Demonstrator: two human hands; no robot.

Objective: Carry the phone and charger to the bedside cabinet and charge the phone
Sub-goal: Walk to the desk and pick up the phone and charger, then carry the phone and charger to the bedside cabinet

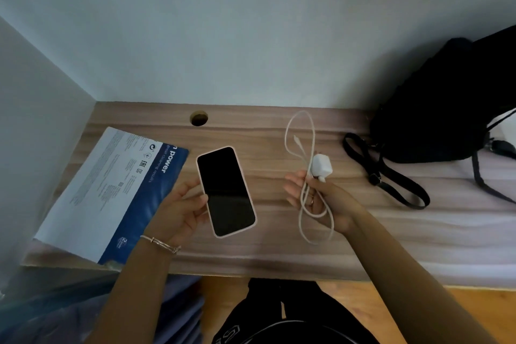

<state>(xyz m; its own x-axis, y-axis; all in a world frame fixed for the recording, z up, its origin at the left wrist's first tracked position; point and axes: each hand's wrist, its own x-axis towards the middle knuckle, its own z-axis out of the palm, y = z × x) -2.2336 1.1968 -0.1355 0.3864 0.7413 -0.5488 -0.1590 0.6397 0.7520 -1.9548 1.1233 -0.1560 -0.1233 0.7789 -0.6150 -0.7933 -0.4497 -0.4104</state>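
Phone (pixel 226 191) and charger (pixel 321 166) are held over a wooden desk (pixel 279 254), one in each hand. The phone is gripped by the left hand (pixel 181 209) along its left edge, with the thumb laid on the rim of its pale case and the fingers curled underneath. Its dark screen is turned upward and its top end is tilted away toward the wall (pixel 251 50). Whether the phone is lifted clear of the desk cannot be told.

The white charger is grasped by the right hand (pixel 321 198), with the plug block seen just above the thumb. The white cable (pixel 303 112) is gathered in the curled fingers of the same hand. One loop of it is spread on the desk beyond the hand, and another is seen below the palm. The two hands are kept apart, with bare wood between them.

A thin bracelet (pixel 162 244) is worn on the left wrist. A blue and white printed packet (pixel 111 190) is laid flat on the left part of the desk, just beside the left hand. A round hole (pixel 198 118) is cut in the desk near the wall. A black bag (pixel 435 109) is set at the right end, against the wall, and its strap (pixel 385 173) is trailed across the wood toward the right hand without touching it.
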